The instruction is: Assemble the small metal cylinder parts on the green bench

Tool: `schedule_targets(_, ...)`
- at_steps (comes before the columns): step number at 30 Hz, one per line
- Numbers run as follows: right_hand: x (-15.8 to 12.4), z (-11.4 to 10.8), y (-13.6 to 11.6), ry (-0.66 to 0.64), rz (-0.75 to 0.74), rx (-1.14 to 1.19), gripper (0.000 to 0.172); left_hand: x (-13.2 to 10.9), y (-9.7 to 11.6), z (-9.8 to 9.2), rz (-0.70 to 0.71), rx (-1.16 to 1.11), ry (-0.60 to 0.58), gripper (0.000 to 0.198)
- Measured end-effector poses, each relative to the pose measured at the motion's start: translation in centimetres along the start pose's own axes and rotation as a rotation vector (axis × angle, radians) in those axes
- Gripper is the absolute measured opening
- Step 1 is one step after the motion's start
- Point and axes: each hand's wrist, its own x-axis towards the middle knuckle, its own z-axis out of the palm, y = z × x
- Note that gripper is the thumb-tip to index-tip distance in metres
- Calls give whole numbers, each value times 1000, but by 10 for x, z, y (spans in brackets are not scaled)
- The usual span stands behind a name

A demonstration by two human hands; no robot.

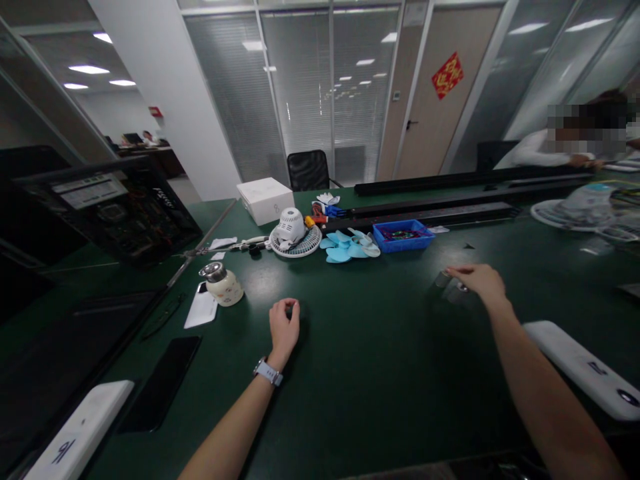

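My left hand [284,327] rests on the green table with its fingers curled and pinched towards the thumb. Whatever is between those fingers, if anything, is too small to make out. Farther right, my right hand [480,281] reaches forward with its fingertips closed at the upper end of a small grey cylinder [441,279]. Under the same hand lies a clear, greyish piece [457,293], blurred and partly hidden by the fingers. Left of my left hand, a cream-coloured bottle [225,288] with a metal cap stands beside a white phone [201,309].
Along the back are a white box [267,200], a white fan body on its grille [294,232], light blue fan blades [345,247] and a blue tray [405,237] of small parts. White devices lie at lower left [80,433] and right [580,367]. A person [535,150] sits far right.
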Motion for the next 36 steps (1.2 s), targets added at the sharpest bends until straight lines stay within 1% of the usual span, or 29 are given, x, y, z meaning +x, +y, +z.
schedule_targets(2,0,-2,-3,-26,21,-56,43,0,0,0,3,-1,1,21)
schedule_targets(4,-2,-2,-1,-3,34,-42,46,0,0,0,4,-2,0,21)
schedule_targets(6,-6,5,9,73,32,58,51,0,0,-1,-2,-6,-2,22)
schedule_targets(8,-9,16,23,144,-13,218,59,0,0,-1,-7,-10,-5,22)
schedule_targets(10,-14,29,38,158,-77,352,71,0,0,0,-3,-11,-10,22)
schedule_targets(12,-19,40,48,148,-128,403,80,0,0,0,0,-9,-17,21)
schedule_targets(14,-26,46,53,152,-149,393,78,0,0,0,-2,-9,-20,21)
schedule_targets(17,-37,46,54,171,-143,369,64,0,1,0,-8,-15,-22,21)
schedule_targets(19,-43,44,51,222,-139,340,57,0,0,0,-9,-15,-24,21)
schedule_targets(20,-46,43,46,271,-163,316,55,0,0,0,-10,-15,-25,21)
schedule_targets(21,-50,43,40,331,-218,296,55,0,-1,1,-9,-16,-26,21)
schedule_targets(22,-56,44,31,388,-302,291,56,0,-1,1,-6,-18,-28,21)
schedule_targets(23,-63,45,19,420,-410,302,57,0,-2,2,-2,-20,-29,21)
schedule_targets(24,-73,48,4,419,-525,327,57,0,-2,3,2,-23,-29,20)
schedule_targets(25,-84,51,-13,381,-634,358,55,0,-3,3,7,-27,-29,20)
schedule_targets(27,-110,61,-51,236,-802,400,50,0,-2,3,15,-33,-23,21)
schedule_targets(29,-137,74,-88,71,-913,408,51,-1,0,2,25,-38,-12,21)
schedule_targets(31,-157,88,-117,-66,-982,424,58,-2,3,1,35,-42,-8,20)
schedule_targets(34,-174,108,-143,-175,-1016,469,66,-3,5,-1,46,-51,-13,19)
schedule_targets(36,-177,118,-149,-210,-1018,490,63,-3,6,-1,50,-55,-18,18)
